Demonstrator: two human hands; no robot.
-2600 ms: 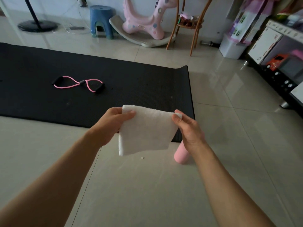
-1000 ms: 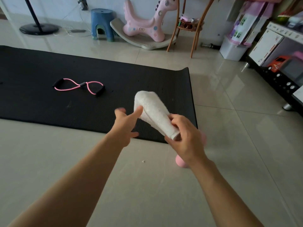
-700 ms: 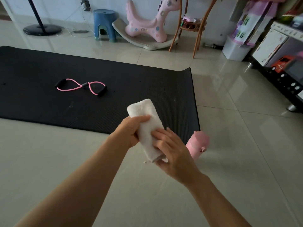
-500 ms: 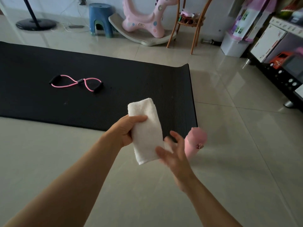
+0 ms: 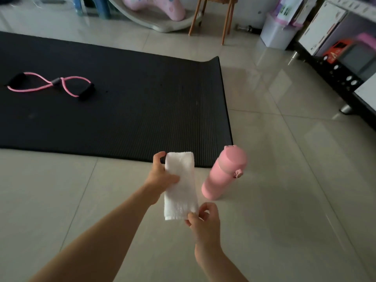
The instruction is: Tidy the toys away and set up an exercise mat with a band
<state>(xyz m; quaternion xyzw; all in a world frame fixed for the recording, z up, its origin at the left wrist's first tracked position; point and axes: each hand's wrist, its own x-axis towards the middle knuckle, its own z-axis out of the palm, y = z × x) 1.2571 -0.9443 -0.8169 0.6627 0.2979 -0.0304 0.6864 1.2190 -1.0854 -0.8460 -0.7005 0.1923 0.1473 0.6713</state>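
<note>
A black exercise mat (image 5: 126, 102) lies unrolled on the tiled floor. On its left part rests a pink figure-eight resistance band (image 5: 50, 84) with black handles. I hold a folded white towel (image 5: 180, 186) just in front of the mat's near right corner. My left hand (image 5: 160, 176) grips its upper left side, thumb across the cloth. My right hand (image 5: 203, 218) pinches its lower right corner. A pink water bottle (image 5: 223, 174) stands upright on the floor just right of the towel.
A pink rocking toy (image 5: 160, 9) and a wooden stand (image 5: 213, 19) are by the far wall. A white bin (image 5: 278, 35), boxes and a red toy car (image 5: 341, 49) on a low black shelf line the right side.
The towel went from spread flat between both hands to folded into a narrow strip. My hands have lowered toward the floor beside the pink bottle, and the view tilted down.
</note>
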